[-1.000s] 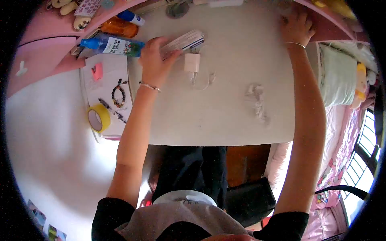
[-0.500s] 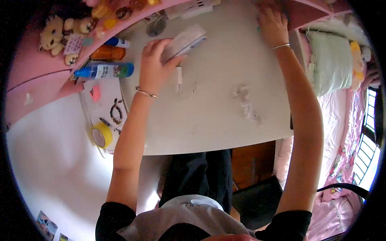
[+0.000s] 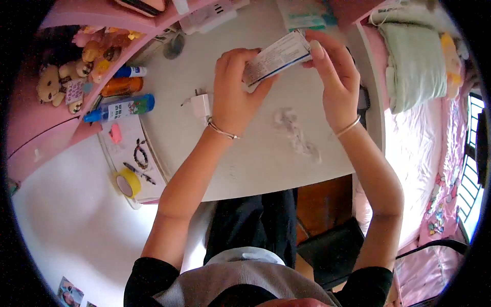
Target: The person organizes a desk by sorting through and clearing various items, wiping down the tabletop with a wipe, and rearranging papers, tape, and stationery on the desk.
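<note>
A small white cardboard box with printed text and a blue stripe is held tilted above the desk. My left hand is closed around its left end. At the right end, the thumb and fingers of my right hand pinch the box's edge. Below my left hand lies a white charger plug, partly covered by the wrist. A crumpled whitish, see-through strip rests on the desk between my forearms.
On the left stand a blue spray bottle, an orange bottle, a beaded bracelet, a pen and yellow tape. A teal-and-white packet lies at the back, near a white power strip.
My right hand has come from the back right of the desk to the box's right end. My left hand has moved right with the box, and the view has shifted slightly.
</note>
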The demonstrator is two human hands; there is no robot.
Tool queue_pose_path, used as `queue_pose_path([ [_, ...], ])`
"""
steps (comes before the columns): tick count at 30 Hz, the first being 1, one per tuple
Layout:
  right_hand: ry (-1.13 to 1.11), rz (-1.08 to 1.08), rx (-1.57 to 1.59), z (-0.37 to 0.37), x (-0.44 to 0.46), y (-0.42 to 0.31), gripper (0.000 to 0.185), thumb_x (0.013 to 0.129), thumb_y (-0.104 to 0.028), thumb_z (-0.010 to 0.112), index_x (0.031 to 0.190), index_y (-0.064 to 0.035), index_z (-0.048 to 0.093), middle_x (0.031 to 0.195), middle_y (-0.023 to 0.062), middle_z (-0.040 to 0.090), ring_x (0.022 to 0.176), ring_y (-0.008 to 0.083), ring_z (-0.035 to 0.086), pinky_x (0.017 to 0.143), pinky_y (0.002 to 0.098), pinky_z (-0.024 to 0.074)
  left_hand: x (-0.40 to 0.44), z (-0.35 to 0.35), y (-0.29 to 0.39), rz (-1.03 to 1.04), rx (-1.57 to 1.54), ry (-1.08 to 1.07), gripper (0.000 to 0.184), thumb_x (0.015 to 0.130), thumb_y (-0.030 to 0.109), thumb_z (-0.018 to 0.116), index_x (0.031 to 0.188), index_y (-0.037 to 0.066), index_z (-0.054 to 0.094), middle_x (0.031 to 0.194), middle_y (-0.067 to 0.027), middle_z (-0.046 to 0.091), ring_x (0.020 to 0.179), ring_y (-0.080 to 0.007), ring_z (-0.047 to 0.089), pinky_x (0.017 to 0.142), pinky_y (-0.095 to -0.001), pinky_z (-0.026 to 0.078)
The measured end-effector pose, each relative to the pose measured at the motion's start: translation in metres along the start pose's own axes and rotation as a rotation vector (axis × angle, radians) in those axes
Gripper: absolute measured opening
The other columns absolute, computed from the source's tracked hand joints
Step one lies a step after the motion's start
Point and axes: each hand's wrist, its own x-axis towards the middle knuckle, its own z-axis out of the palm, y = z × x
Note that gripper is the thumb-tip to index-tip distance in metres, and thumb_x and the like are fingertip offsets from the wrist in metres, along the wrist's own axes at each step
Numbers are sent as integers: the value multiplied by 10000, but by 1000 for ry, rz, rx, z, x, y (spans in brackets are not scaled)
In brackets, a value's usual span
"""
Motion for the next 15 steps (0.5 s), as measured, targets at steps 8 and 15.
queue_pose_path([
  [8,-3,157,128,-3,-26,-13,242,841,-54,602,1074,-3,562,993,43,600,874,94,562,716,223,482,-28,-10,17,-7,-54,69,451,592,41,747,993,52,541,1021,-100,556,951,-274,506,760,-340,446],
  [15,-172,146,87,-7,-34,-20,264,843,8,569,1103,22,524,1043,57,579,888,94,557,745,213,477,-45,-22,21,27,-22,97,423,582,17,737,969,66,575,990,-80,574,916,-247,519,762,-320,440],
])
